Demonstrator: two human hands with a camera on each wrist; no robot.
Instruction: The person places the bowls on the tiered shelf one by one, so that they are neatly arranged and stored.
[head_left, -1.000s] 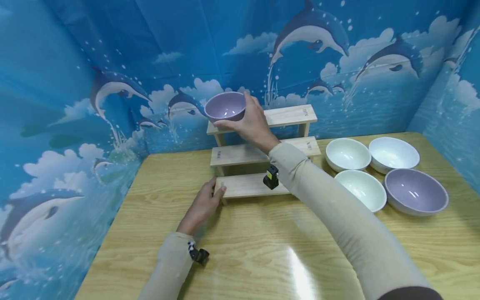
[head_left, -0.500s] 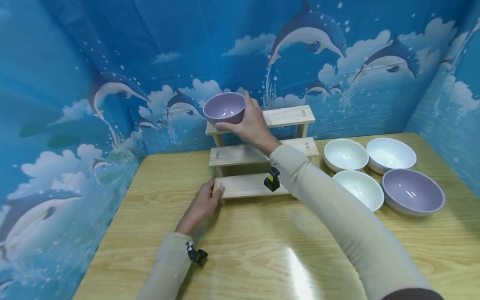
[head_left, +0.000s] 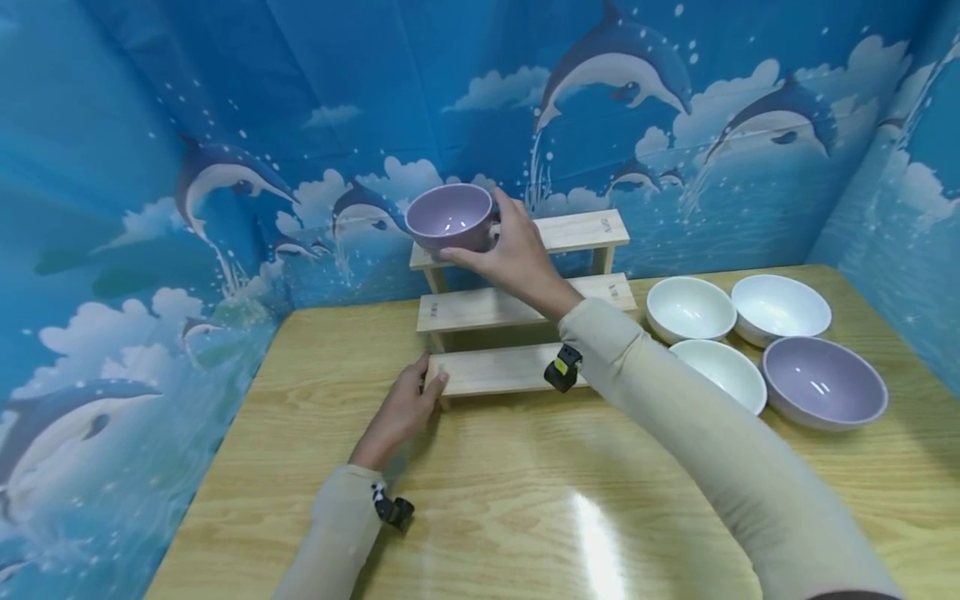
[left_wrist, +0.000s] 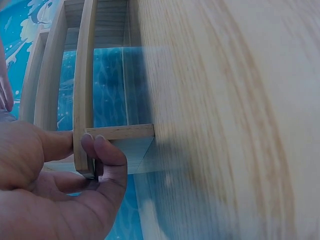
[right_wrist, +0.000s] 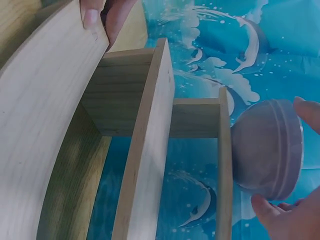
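A small purple bowl (head_left: 450,218) sits on the left end of the top board of a three-step wooden stand (head_left: 495,308). My right hand (head_left: 517,258) is spread around the bowl's right side, with light showing between palm and bowl. In the right wrist view the thumb (right_wrist: 264,210) and a fingertip (right_wrist: 302,106) lie at the edge of the bowl (right_wrist: 267,150); whether they still touch it is unclear. My left hand (head_left: 401,410) grips the left end of the lowest board, fingers curled under it in the left wrist view (left_wrist: 82,172).
Two pale green bowls (head_left: 691,308) (head_left: 723,375), a white bowl (head_left: 782,308) and a larger purple bowl (head_left: 825,382) stand together on the wooden table (head_left: 510,500), right of the stand. A blue dolphin-print backdrop (head_left: 420,83) closes off the back and sides.
My right hand has loosened and drawn slightly right from the small purple bowl, opening a gap; its forearm shifted right too. Bowl and left hand stay in place.
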